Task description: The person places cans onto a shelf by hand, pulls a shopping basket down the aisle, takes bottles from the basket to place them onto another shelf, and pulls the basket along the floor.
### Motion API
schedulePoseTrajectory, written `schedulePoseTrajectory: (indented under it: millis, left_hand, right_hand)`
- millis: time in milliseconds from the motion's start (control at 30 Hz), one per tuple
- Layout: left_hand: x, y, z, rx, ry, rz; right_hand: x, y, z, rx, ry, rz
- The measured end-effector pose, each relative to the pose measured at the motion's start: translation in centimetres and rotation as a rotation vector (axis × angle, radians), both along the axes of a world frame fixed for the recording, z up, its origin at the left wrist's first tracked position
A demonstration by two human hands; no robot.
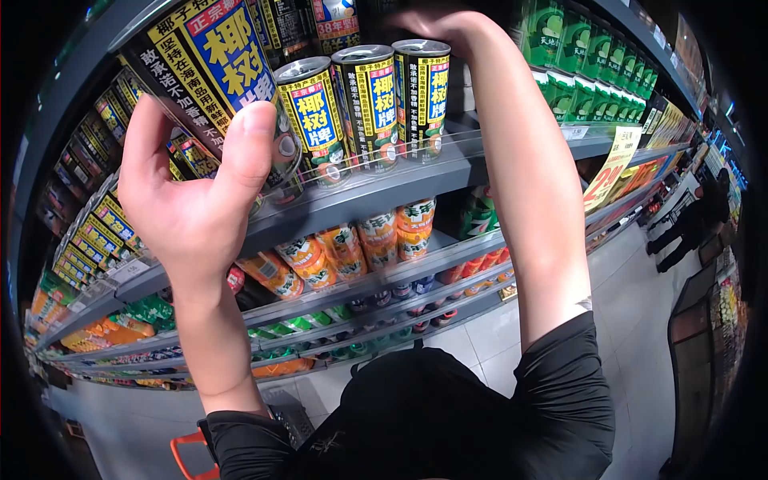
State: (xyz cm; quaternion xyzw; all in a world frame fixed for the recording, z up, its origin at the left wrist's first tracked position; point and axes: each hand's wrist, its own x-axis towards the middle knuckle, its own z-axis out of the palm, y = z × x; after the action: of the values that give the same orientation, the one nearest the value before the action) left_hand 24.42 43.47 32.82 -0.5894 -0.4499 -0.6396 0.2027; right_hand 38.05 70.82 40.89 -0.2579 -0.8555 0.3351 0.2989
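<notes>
With three cans (367,112) already shelved, holding a tilted can (210,68), near left, unreleased, in left hand (192,192); cannot tell grip of right hand (438,26), blurred, far.

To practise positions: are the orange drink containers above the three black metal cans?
No, the orange drink containers sit one level below the cans.

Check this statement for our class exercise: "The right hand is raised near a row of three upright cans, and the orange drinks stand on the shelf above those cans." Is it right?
Not quite: the orange drinks stand on the shelf below the three upright cans, as the head view shows. The right hand is indeed raised near that row.
</notes>
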Motion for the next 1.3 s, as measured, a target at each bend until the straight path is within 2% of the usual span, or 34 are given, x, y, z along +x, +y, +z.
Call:
schedulePoseTrajectory:
  millis: [167, 200, 300, 400, 667, 800, 967, 1100, 1200, 1300]
  left_hand:
    - [0.6, 0.2, 0.2, 0.021, 0.039, 0.012]
    - [0.6, 0.2, 0.2, 0.038, 0.057, 0.021]
    - [0.7, 0.1, 0.1, 0.034, 0.067, 0.004]
    - [0.7, 0.0, 0.1, 0.004, 0.082, 0.015]
    - [0.7, -0.1, 0.1, 0.004, 0.072, 0.039]
    - [0.5, -0.2, 0.1, -0.003, 0.084, 0.069]
    - [0.5, -0.2, 0.3, 0.011, 0.104, 0.068]
    - [0.4, 0.0, 0.2, 0.011, 0.093, 0.056]
    - [0.4, 0.1, 0.4, -0.011, 0.085, 0.052]
    - [0.3, 0.3, 0.5, -0.018, 0.087, 0.067]
  right_hand:
    - [0.8, -0.6, 0.1, -0.225, 0.112, -0.114]
    - [2.2, -1.8, 0.3, -0.209, 0.105, -0.002]
    - [1.2, -1.3, -0.3, -0.205, 0.167, -0.092]
    - [2.1, -1.6, -0.4, -0.172, 0.157, 0.019]
    - [2.8, -4.3, -0.3, -0.223, 0.147, -0.042]
    - [4.1, -4.5, -0.6, -0.074, 0.136, -0.012]
    - [2.2, -0.2, -1.5, -0.12, 0.181, 0.003]
    - [3.6, -3.3, -1.3, -0.168, 0.214, 0.101]
    - [3.2, -2.9, -0.9, -0.218, 0.192, 0.079]
    - [2.7, -2.1, -1.2, -0.134, 0.149, -0.028]
